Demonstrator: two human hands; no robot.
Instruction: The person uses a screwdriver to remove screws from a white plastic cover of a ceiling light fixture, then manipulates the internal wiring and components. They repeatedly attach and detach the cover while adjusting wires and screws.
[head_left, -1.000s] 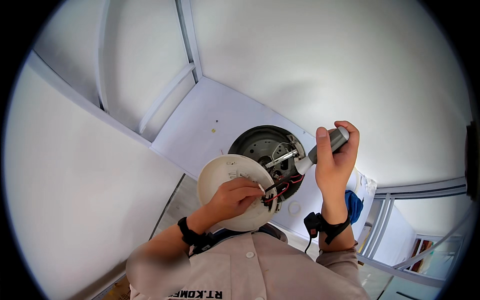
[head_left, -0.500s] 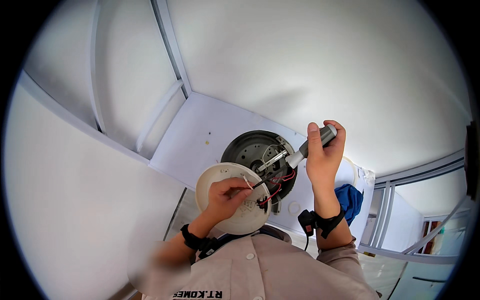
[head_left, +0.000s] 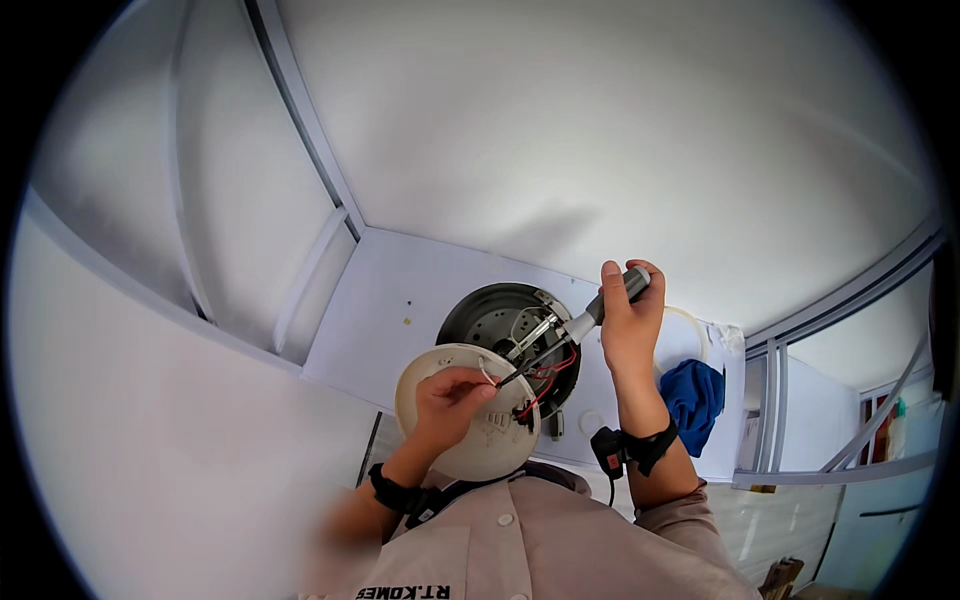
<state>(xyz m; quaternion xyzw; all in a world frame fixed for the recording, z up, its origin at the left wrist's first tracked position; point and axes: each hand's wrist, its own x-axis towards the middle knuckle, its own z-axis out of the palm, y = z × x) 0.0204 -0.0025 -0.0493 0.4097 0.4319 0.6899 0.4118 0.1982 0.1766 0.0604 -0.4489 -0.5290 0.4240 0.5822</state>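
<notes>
My right hand (head_left: pixel 632 318) is closed around the grey handle of a screwdriver (head_left: pixel 583 324), whose shaft slants down to the left. The tip reaches my left hand (head_left: pixel 450 405), where thumb and fingers pinch a white wire (head_left: pixel 488 371) over a round cream plastic cover (head_left: pixel 470 458). Whether the tip touches the wire's end is too small to tell. The cover is tilted against the near side of a dark round metal appliance housing (head_left: pixel 480 305). Red wires (head_left: pixel 549 376) run between the housing and a black part on the cover.
The white table (head_left: pixel 385 290) meets a white wall at the back. A blue cloth (head_left: pixel 692 400) lies at the right, with a pale ring (head_left: pixel 591 423) left of it. Small specks lie left of the housing. A metal-framed panel (head_left: pixel 310 280) stands at the left.
The whole view has shifted a little. My right hand and the screwdriver handle are slightly closer to the housing; my left hand keeps its pinch over the cover.
</notes>
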